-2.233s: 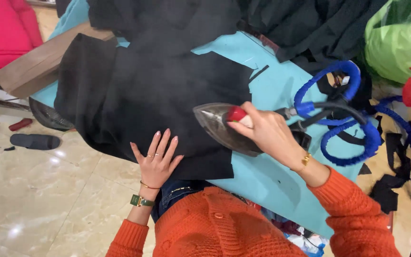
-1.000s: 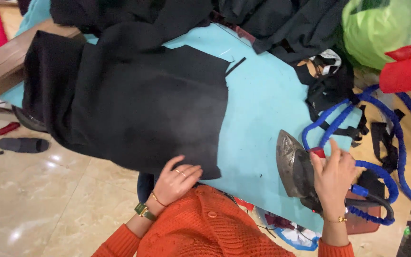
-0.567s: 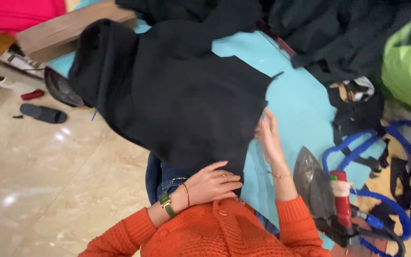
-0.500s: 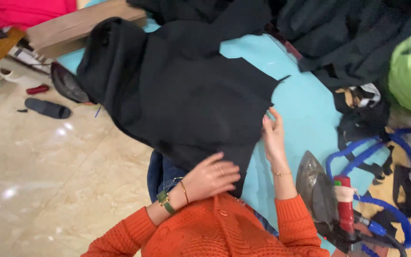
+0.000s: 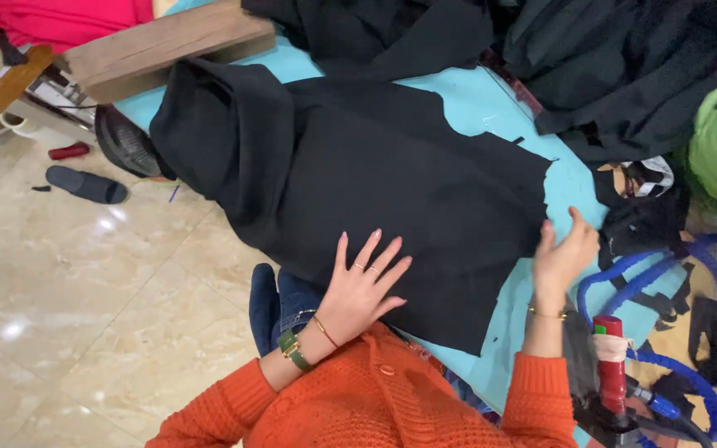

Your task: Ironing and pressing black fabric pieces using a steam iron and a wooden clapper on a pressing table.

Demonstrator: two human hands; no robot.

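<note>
Ironing surface (image 5: 491, 104): a turquoise padded board that runs from the upper left to the lower right, mostly covered by cloth.
Black fabric piece (image 5: 375, 174): it lies spread flat on the turquoise surface; its left part hangs folded over the board edge, above the tiled floor (image 5: 85, 290).
Dark garment pile (image 5: 624, 66): heaped at the top right, touching the far side of the board.
Wooden plank (image 5: 159, 46): at the top left, beside the pink cloth (image 5: 68, 17).
Blue hose (image 5: 707, 332): coiled at the right, beside the board.
Iron (image 5: 612, 373): it stands at the lower right with a red handle, just beside the right forearm; no hand is on it.
Left hand (image 5: 363, 286): open, fingers spread, palm pressed flat on the near edge of the black fabric piece; it grasps nothing.
Right hand (image 5: 564, 253): at the right edge of the black fabric piece, fingers lightly curled and touching that edge; whether it pinches the cloth, I cannot tell.
</note>
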